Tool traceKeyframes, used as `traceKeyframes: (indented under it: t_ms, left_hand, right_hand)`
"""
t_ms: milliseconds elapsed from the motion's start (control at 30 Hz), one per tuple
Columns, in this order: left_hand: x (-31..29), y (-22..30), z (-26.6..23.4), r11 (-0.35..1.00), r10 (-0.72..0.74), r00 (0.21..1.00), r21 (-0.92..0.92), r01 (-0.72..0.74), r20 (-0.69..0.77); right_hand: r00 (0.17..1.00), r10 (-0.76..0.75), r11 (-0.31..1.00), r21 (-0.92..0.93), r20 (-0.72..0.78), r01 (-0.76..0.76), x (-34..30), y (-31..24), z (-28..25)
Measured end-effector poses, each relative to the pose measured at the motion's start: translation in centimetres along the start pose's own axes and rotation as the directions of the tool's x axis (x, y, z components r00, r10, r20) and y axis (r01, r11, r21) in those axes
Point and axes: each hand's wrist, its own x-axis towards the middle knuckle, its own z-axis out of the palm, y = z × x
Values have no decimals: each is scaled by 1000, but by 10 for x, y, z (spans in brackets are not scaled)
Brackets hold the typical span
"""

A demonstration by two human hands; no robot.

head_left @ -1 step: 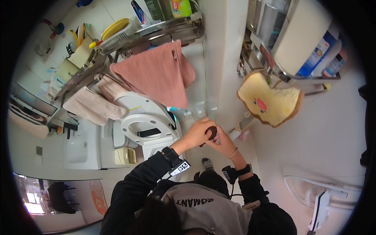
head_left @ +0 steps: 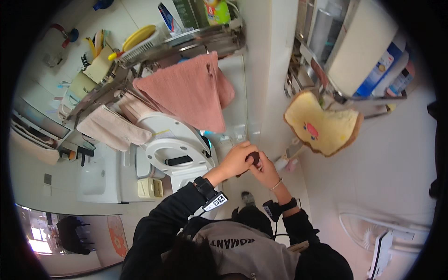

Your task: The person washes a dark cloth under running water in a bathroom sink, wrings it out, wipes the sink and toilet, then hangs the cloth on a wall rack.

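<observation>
My left hand [head_left: 236, 160] and my right hand [head_left: 266, 172] meet in front of my body, both closed around a small dark reddish-brown object [head_left: 253, 157]. It looks soft and rounded, but the fingers cover much of it and its kind cannot be made out. A bit of the same dark colour shows below the left fingers. To the left of my hands stands a white toilet [head_left: 173, 154] with its lid and seat raised. A pink towel [head_left: 189, 91] hangs from a metal rack beyond it.
Left of the toilet are a white washbasin [head_left: 95, 179] and a small cream bin [head_left: 150, 187]. A metal rack [head_left: 182, 37] carries bottles and a yellow basin. On the right, a bread-shaped cloth [head_left: 322, 128] hangs below a shelf of bottles, and a white fan [head_left: 382, 247] stands lower down.
The whole view has shifted very slightly, so the racks and towels sit a little lower. Both hands keep the same grip on the dark object.
</observation>
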Motion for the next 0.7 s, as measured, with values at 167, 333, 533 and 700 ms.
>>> traceKeyframes:
  t_ms: [167, 333, 533, 700]
  left_hand:
    - [38, -5, -38, 982, -89, 993, -175, 74, -83]
    - [111, -30, -86, 823, -321, 916, -550, 144, -239]
    - [170, -53, -115, 843, -433, 721, -526, 112, -541]
    - [161, -71, -136, 602, -786, 517, -612, 514, -339]
  right_hand:
    - [971, 93, 959, 280, -222, -28, 48, -5, 19]
    - [978, -130, 989, 51, -162, 140, 76, -23, 32]
    - [925, -308, 948, -153, -221, 279, 106, -44, 27]
    - [894, -231, 973, -91, -384, 212, 154, -51, 26]
